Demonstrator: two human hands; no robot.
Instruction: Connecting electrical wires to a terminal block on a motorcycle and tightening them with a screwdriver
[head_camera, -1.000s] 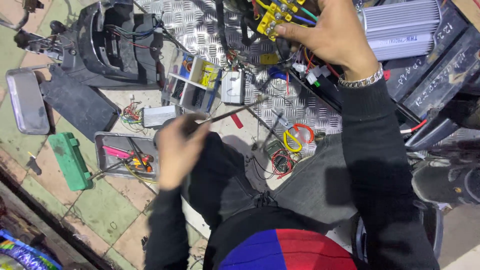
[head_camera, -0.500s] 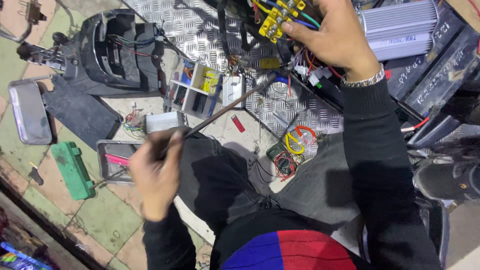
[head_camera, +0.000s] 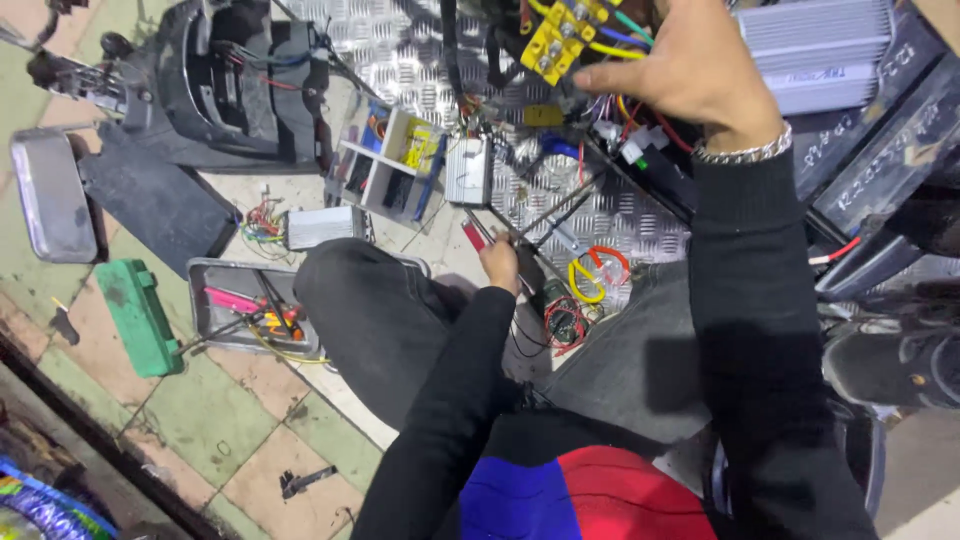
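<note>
The left hand is closed around the near end of a long thin dark tool, a rod-like driver whose shaft runs up and away from the grip toward the tangle of wires under the other hand; the grip is narrow, fingers wrapped round the handle, though the handle itself is mostly hidden by them. The right hand sits farther out and higher, its fingers bent over a yellow terminal block with metal screws, thumb and fingertips touching its right edge, so this grip is a light pinch rather than a full hold. A metal bracelet circles that wrist. The tool's far tip lies below the yellow block, between the two grips, but whether it touches anything there cannot be told. Just beyond the left grip, on the chequered metal plate, lie loops of yellow and red wire. To the left of that grip, past the person's dark-trousered knee, stands a metal tray with pink-handled pliers, and next to it a green box on the tiled floor. A ribbed silver controller box rests right of the right grip.
</note>
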